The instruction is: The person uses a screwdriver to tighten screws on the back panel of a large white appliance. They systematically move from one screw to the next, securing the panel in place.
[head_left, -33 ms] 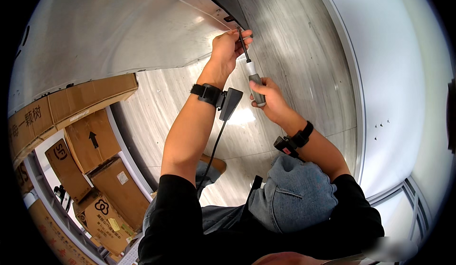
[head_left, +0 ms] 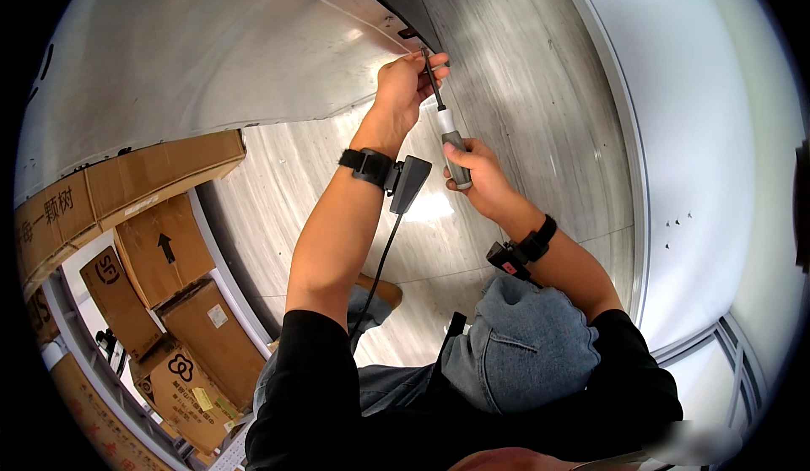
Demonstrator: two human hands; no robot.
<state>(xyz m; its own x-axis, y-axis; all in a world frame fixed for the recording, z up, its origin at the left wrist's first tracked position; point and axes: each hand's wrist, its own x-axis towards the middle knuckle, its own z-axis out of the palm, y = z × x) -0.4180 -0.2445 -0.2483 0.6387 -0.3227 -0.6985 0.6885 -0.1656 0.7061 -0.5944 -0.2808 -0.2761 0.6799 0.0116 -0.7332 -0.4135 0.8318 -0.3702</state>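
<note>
My right hand (head_left: 479, 171) is wrapped round the grey handle of a screwdriver (head_left: 456, 154) with a white collar and a thin dark shaft. The shaft points up and away, and its tip meets the lower corner of a large metal panel (head_left: 228, 40). My left hand (head_left: 403, 87) is closed about the front part of the shaft, thumb on one side and fingertips showing past the other. Whatever sits at the tip is hidden or too small to make out. A few screws (head_left: 389, 21) show along the panel's edge near my left hand.
Cardboard boxes (head_left: 164, 247) fill a rack at the left, with one long carton (head_left: 135, 180) on top, close to the panel. A white panel (head_left: 675, 133) rises at the right. Grey wood-look floor (head_left: 548, 116) lies between. A black cable (head_left: 380, 268) hangs from my left wrist device.
</note>
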